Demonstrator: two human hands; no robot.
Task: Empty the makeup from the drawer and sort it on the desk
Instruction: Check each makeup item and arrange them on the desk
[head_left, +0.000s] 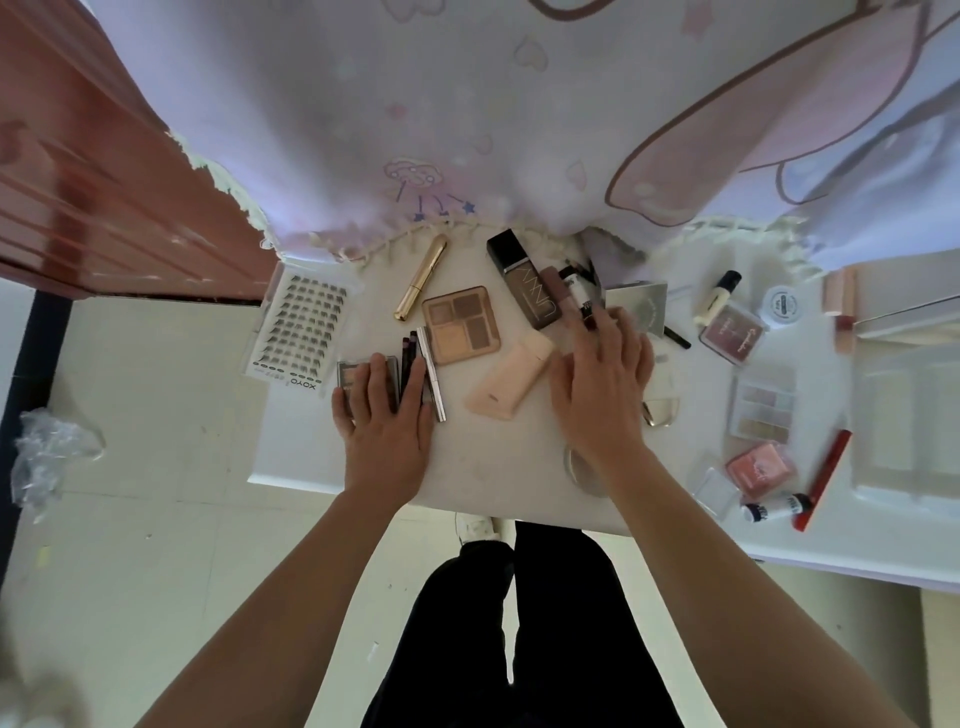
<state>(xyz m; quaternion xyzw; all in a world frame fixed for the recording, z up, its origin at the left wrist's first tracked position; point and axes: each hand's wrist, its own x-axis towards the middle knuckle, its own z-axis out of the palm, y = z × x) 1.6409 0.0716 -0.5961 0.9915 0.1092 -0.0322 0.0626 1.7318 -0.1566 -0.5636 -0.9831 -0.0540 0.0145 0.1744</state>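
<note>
My left hand, flat and open, seemingly herds the eyeliner pencils together; my right hand spreads open beside the lip gloss.

Both arms extended forward, palms down.
Left hand flat, fingers straight; right hand flat, fingers spread.

Bare left forearm, bare right forearm; loose black trousers; one white shoe, toe showing
</note>
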